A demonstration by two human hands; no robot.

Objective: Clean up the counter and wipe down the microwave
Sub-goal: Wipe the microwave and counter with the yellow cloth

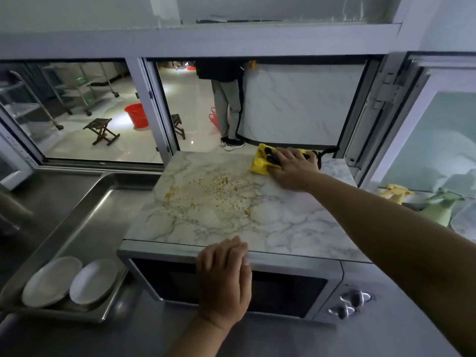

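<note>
A silver microwave (332, 289) stands on the steel counter, its top covered by a marble-patterned sheet (296, 220). Yellow-orange crumbs and stains (206, 194) are spread over the left middle of that top. My right hand (291, 168) presses a yellow cloth with black spots (261, 162) flat against the far right part of the top. My left hand (224, 274) rests on the front top edge of the microwave, fingers lying over the edge above the dark door.
A steel tray (85, 210) at the left holds two white plates (51, 282) (94, 280). Two spray bottles, yellow (394, 193) and green (438, 210), lie at the right. Behind the microwave is an open window; a person (229, 106) stands beyond it.
</note>
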